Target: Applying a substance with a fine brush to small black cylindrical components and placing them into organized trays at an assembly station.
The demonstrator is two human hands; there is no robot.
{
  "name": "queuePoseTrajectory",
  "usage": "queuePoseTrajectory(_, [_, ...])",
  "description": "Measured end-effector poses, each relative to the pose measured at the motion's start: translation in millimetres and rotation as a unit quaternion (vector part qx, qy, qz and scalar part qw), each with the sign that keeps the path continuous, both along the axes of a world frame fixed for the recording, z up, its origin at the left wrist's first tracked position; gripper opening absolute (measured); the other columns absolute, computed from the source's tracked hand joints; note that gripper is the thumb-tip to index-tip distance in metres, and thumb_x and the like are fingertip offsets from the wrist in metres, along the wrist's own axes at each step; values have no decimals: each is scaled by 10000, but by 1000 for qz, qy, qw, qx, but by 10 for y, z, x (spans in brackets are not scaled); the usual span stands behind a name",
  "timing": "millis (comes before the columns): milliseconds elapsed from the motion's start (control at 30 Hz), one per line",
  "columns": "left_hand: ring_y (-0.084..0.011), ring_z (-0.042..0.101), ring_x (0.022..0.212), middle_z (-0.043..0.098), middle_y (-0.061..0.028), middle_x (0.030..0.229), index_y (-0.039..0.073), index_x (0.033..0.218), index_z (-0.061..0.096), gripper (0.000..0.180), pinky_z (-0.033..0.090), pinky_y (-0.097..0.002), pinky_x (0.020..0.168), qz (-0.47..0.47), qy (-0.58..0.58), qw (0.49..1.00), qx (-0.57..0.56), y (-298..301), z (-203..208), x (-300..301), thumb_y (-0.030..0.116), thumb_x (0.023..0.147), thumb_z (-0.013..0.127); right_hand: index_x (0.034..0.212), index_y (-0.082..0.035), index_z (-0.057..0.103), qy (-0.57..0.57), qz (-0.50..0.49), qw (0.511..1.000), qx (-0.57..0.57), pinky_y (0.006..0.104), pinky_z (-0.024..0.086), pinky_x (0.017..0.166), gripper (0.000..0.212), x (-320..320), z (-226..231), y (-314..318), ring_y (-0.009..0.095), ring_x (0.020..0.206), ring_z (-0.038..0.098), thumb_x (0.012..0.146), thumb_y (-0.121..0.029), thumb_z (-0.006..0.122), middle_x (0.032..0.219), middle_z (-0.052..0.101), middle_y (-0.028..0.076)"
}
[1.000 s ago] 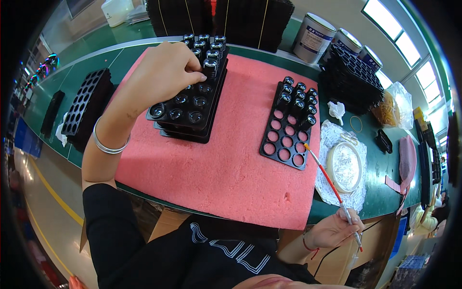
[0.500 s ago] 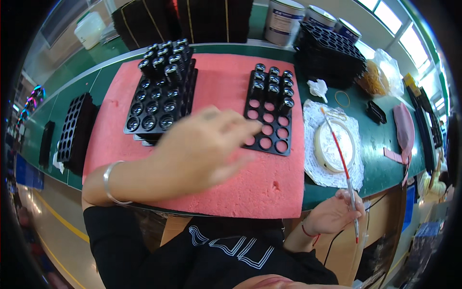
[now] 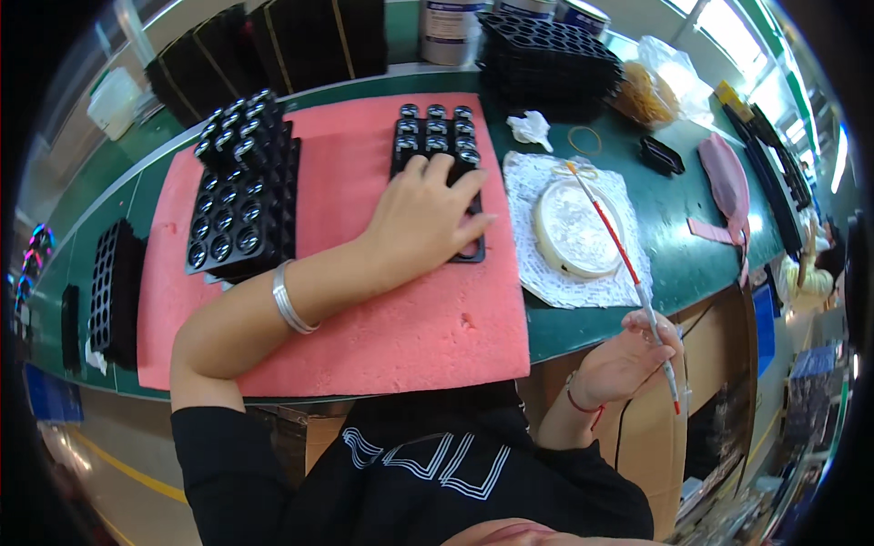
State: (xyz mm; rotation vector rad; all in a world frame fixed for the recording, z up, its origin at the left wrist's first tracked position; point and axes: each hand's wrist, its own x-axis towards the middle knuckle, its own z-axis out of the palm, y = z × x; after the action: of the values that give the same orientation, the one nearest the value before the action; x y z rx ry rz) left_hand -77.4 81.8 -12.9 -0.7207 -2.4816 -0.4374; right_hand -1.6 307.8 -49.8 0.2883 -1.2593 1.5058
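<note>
Over the near half of a black tray [image 3: 470, 258] is my left hand [image 3: 421, 218], fingers spread and thumb apart. Its fingertips reach close to the nearest of several shiny-topped black cylinders [image 3: 436, 128] standing in the tray's far rows; what lies under the palm is hidden. My right hand [image 3: 628, 362], at the table's near edge, pinches a thin red-and-white paintbrush [image 3: 612, 229]. The brush slants up and left, its far tip beyond a round, shallow white dish [image 3: 583, 259] on crumpled white paper [image 3: 544, 289]. More such cylinders fill a tray on a black stack [image 3: 289, 205] at left.
A pink foam mat [image 3: 337, 136] lies beneath the trays on the green table. Farther back stand a black tray stack [image 3: 551, 64] and paint cans [image 3: 450, 32]. A bag of rubber bands [image 3: 648, 96], a white tissue [image 3: 530, 130] and a small black holder [image 3: 662, 156] sit at right.
My left hand has moved farther over the right-hand tray, covering its bare holes. The whole view has shifted, so the table's things appear farther left. The paintbrush stays in my right hand.
</note>
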Motion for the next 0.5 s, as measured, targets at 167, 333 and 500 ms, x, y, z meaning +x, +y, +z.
queuePoseTrajectory(167, [-295, 481, 869, 503, -144, 933, 69, 938, 526, 174, 408, -394, 766, -101, -69, 992, 27, -151, 136, 284, 126, 778, 566, 852, -9, 496, 10, -102, 992, 73, 266, 367, 611, 303, -43, 151, 327, 168, 658, 461, 915, -280, 377, 691, 496, 97])
queuePoseTrajectory(333, [-218, 509, 768, 514, -74, 857, 66, 876, 490, 217, 398, -303, 704, -146, -184, 958, 165, -430, 149, 641, 17, 711, 623, 824, -6, 500, -52, -117, 979, 162, 250, 362, 608, 311, -44, 208, 491, 138, 649, 447, 922, -273, 375, 742, 504, 88])
queuePoseTrajectory(500, [-106, 501, 873, 521, -32, 951, 44, 994, 441, 351, 417, -236, 741, -97, -341, 850, 390, -545, 39, 807, -50, 716, 633, 815, -14, 488, -75, -108, 971, 200, 240, 346, 608, 309, -30, 237, 461, 124, 656, 420, 928, -274, 366, 767, 491, 84])
